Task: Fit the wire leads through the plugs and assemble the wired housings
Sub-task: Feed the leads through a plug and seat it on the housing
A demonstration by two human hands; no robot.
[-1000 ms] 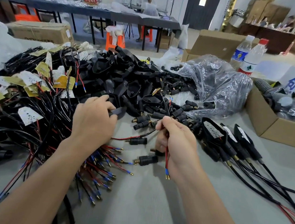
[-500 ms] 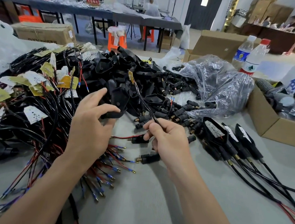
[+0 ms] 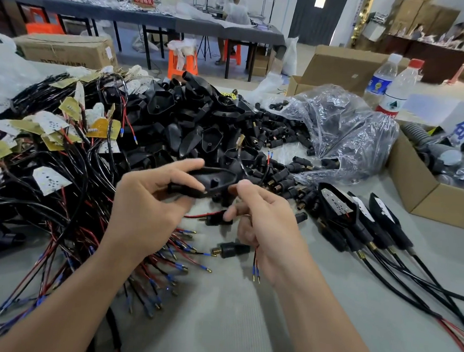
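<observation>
Head view: I am watching the left hand (image 3: 145, 205) gripping a black housing (image 3: 216, 178) between thumb and fingers, just in front of the housing pile (image 3: 190, 122). The right hand (image 3: 265, 225) is pinching a wire lead (image 3: 256, 264) beside it, tips dangling near a loose plug (image 3: 230, 250).

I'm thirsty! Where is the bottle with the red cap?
In the head view, the red-capped bottle stands on the right at the back of the table, beside the blue-labelled bottle and just behind the clear plastic bag.
</observation>
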